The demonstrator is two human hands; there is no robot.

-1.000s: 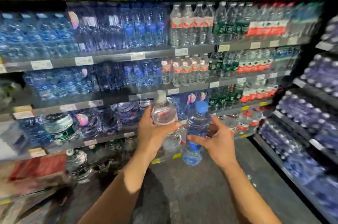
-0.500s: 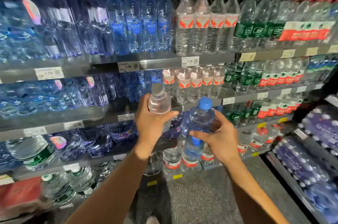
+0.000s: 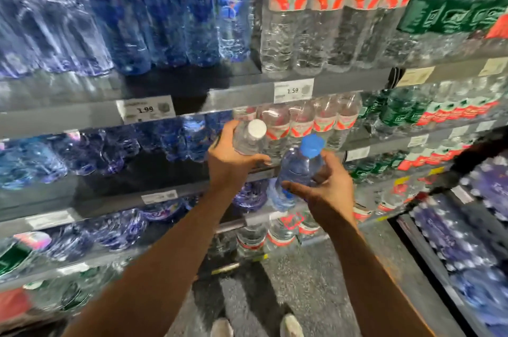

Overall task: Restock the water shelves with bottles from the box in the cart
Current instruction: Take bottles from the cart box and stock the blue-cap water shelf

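So two bottles in play here, one per hand. The left hand (image 3: 233, 160) is wrapped around a clear bottle with a white cap (image 3: 250, 136), and the right hand (image 3: 325, 187) is closed around a blue-tinted bottle with a blue cap (image 3: 298, 171). Both sit roughly centre frame, both close to upright with caps tipped a bit toward the camera, so their long axes run up-and-down, same as everything already stocked.

The bit that matters for the next move: the shelves are straight ahead, just past the hands. The white-cap bottle is right in front of the red-label row (image 3: 310, 119) under the 1.59 price tag (image 3: 293, 90), which sits just up and right of it, and the left hand is the nearer one to that row. Looks like its home to me, though the label is hidden by the fingers. The blue bottles (image 3: 176, 138) are on the same shelf level, off to the left of frame under the 1.99 tag (image 3: 146, 109), with a dark gap in front of them. So I'd guess the right hand has to cross leftward past the other arm.

Counting shelf stock is hopeless, too blurry. Box and cart aren't in frame.
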